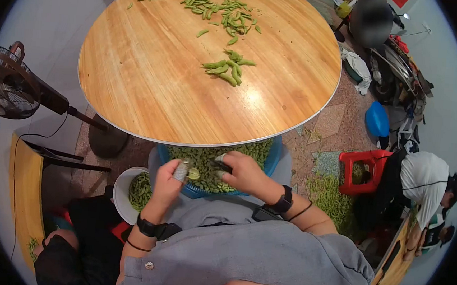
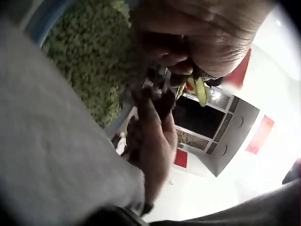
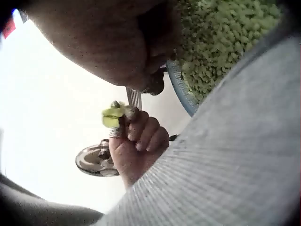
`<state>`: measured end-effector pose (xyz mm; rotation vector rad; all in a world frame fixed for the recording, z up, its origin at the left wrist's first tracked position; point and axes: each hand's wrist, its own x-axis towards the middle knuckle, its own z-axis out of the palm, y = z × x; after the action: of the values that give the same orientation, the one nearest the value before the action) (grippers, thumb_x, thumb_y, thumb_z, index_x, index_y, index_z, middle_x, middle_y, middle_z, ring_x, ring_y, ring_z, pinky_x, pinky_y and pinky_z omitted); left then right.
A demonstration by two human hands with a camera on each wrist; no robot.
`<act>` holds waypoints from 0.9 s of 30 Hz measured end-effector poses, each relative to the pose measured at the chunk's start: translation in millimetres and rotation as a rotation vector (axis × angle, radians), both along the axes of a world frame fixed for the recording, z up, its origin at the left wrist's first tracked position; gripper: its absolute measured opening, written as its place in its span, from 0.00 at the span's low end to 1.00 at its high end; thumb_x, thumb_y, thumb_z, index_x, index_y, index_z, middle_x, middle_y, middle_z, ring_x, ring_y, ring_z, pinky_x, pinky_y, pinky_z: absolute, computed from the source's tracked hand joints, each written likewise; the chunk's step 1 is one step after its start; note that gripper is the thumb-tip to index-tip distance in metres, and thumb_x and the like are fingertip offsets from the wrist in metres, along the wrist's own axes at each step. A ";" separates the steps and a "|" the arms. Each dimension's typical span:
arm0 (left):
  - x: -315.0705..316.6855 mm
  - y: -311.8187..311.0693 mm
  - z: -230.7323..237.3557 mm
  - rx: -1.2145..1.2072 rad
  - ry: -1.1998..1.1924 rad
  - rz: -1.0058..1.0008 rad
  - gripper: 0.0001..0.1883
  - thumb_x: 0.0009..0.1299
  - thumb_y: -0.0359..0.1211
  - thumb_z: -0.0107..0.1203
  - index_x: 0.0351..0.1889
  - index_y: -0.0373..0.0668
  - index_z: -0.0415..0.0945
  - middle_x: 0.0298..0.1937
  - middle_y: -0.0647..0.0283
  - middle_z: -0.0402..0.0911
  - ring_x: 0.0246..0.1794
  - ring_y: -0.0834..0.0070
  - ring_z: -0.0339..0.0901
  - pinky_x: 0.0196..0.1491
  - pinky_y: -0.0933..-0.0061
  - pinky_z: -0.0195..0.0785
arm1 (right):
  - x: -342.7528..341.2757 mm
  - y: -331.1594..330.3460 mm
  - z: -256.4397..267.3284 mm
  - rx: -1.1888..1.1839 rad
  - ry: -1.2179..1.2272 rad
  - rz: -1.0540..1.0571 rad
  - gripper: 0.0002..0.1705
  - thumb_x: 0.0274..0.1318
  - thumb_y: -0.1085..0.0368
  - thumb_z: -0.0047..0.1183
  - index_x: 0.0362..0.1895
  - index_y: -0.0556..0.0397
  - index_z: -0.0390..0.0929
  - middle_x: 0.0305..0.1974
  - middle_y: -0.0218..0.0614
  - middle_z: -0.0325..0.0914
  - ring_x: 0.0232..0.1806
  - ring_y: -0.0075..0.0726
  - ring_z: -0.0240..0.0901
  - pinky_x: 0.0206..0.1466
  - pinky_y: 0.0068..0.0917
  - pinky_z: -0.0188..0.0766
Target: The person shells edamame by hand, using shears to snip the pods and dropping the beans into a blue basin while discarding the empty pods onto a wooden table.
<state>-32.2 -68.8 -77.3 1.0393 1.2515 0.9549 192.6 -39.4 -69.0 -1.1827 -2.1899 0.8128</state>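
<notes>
My left hand (image 1: 167, 183) pinches a split green soybean pod (image 1: 194, 174) between its taped thumb and a curled finger. The pod's pale halves stick out from the fingertips in the right wrist view (image 3: 111, 117). A short distance to the right, my right hand (image 1: 246, 174) hovers with thumb and forefinger apart; nothing shows between them. Dark wrapping covers its fingertips. Both hands are over a blue basin (image 1: 276, 154) on my lap, filled with shelled green soybeans (image 1: 206, 158).
A round wooden table (image 1: 153, 79) overhangs the basin, with unshelled pods (image 1: 228, 71) on it. To the left stand a white bucket (image 1: 122, 188) of pods and a fan (image 1: 20, 88). Pods (image 1: 330, 202) cover floor beside a red stool (image 1: 368, 155). Other people sit nearby.
</notes>
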 end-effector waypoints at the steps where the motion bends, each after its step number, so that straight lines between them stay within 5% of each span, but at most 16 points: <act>1: -15.3 -2.7 -5.1 -0.008 -0.002 0.005 0.05 0.66 0.31 0.50 0.34 0.39 0.74 0.20 0.66 0.71 0.16 0.77 0.65 0.21 0.80 0.56 | 2.5 3.1 15.6 -0.008 -0.002 0.005 0.14 0.45 0.64 0.54 0.38 0.53 0.74 0.27 0.48 0.73 0.31 0.59 0.71 0.35 0.41 0.69; 3: -43.6 -11.4 -13.9 0.324 0.662 0.070 0.06 0.64 0.32 0.53 0.33 0.37 0.74 0.21 0.59 0.73 0.18 0.70 0.69 0.23 0.72 0.61 | 6.7 18.4 41.5 -0.091 0.116 -0.082 0.12 0.45 0.64 0.52 0.37 0.54 0.74 0.28 0.48 0.73 0.32 0.55 0.71 0.35 0.42 0.69; 6: -82.3 -29.9 -15.9 0.141 1.048 0.048 0.10 0.57 0.32 0.58 0.32 0.35 0.72 0.28 0.51 0.77 0.30 0.57 0.77 0.34 0.62 0.68 | 16.1 68.9 52.6 0.153 0.093 -0.276 0.11 0.46 0.65 0.52 0.35 0.55 0.73 0.28 0.50 0.73 0.32 0.56 0.72 0.35 0.43 0.68; 10: -115.0 -60.3 -30.0 -0.156 1.502 -0.021 0.14 0.53 0.30 0.60 0.32 0.36 0.67 0.35 0.48 0.77 0.39 0.55 0.76 0.39 0.58 0.70 | 19.3 138.4 40.8 0.270 -0.019 -0.497 0.10 0.46 0.65 0.52 0.33 0.57 0.73 0.28 0.53 0.73 0.33 0.56 0.72 0.35 0.44 0.68; 14: -102.0 -54.8 -14.5 -0.067 1.457 0.014 0.12 0.54 0.30 0.59 0.32 0.36 0.70 0.35 0.50 0.78 0.38 0.54 0.76 0.39 0.61 0.70 | 24.4 153.9 29.1 0.251 -0.034 -0.541 0.10 0.46 0.64 0.52 0.32 0.58 0.73 0.28 0.54 0.75 0.32 0.57 0.72 0.34 0.44 0.69; 16: -76.9 -37.8 6.3 0.067 0.880 0.075 0.10 0.57 0.28 0.57 0.35 0.35 0.73 0.35 0.52 0.79 0.36 0.56 0.77 0.38 0.66 0.70 | 30.3 147.3 31.2 0.222 0.087 -0.574 0.12 0.46 0.63 0.54 0.33 0.59 0.73 0.26 0.50 0.75 0.29 0.52 0.74 0.33 0.37 0.69; 18: -48.6 -21.0 25.4 0.054 0.550 0.044 0.09 0.60 0.27 0.55 0.38 0.36 0.76 0.34 0.53 0.78 0.33 0.60 0.77 0.37 0.70 0.69 | 37.5 128.7 41.4 0.105 0.143 -0.551 0.12 0.46 0.64 0.54 0.35 0.59 0.73 0.25 0.46 0.76 0.29 0.43 0.74 0.33 0.33 0.69; 20: -16.8 -1.9 34.8 0.389 0.432 -0.008 0.10 0.61 0.26 0.53 0.41 0.37 0.76 0.34 0.54 0.78 0.33 0.60 0.76 0.39 0.71 0.69 | 45.8 106.1 48.9 -0.017 0.196 -0.529 0.13 0.47 0.66 0.54 0.37 0.59 0.74 0.25 0.41 0.77 0.28 0.34 0.74 0.33 0.29 0.69; 22: 16.5 18.9 65.8 0.694 0.515 -0.084 0.14 0.61 0.27 0.53 0.46 0.38 0.75 0.39 0.54 0.76 0.41 0.60 0.74 0.46 0.70 0.66 | 51.2 82.0 53.0 -0.267 0.454 -0.196 0.14 0.47 0.69 0.54 0.40 0.60 0.75 0.29 0.30 0.77 0.32 0.19 0.70 0.36 0.22 0.68; 24: 49.7 34.1 83.5 0.879 0.489 -0.087 0.15 0.61 0.27 0.51 0.48 0.39 0.73 0.40 0.53 0.75 0.43 0.60 0.74 0.45 0.68 0.66 | 51.1 56.0 70.5 -0.448 0.470 -0.104 0.13 0.49 0.70 0.54 0.41 0.59 0.75 0.32 0.28 0.77 0.35 0.19 0.70 0.40 0.20 0.67; 25: 51.5 37.0 80.4 0.868 0.486 -0.095 0.15 0.61 0.27 0.51 0.48 0.39 0.73 0.40 0.53 0.75 0.43 0.60 0.74 0.45 0.68 0.66 | 51.7 47.3 75.9 -0.614 0.489 -0.004 0.12 0.50 0.71 0.53 0.41 0.59 0.75 0.35 0.25 0.77 0.38 0.18 0.70 0.43 0.18 0.66; 27: 56.0 40.1 68.3 0.688 0.506 -0.486 0.13 0.63 0.28 0.50 0.47 0.39 0.72 0.38 0.53 0.75 0.40 0.57 0.74 0.42 0.66 0.67 | 54.6 40.1 73.9 -0.657 0.495 0.024 0.13 0.50 0.71 0.53 0.42 0.59 0.75 0.36 0.27 0.77 0.40 0.18 0.71 0.44 0.18 0.67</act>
<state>23.8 -28.6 -9.0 2.1177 0.9828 0.7648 247.2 0.7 4.9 -1.0701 -1.5684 1.7108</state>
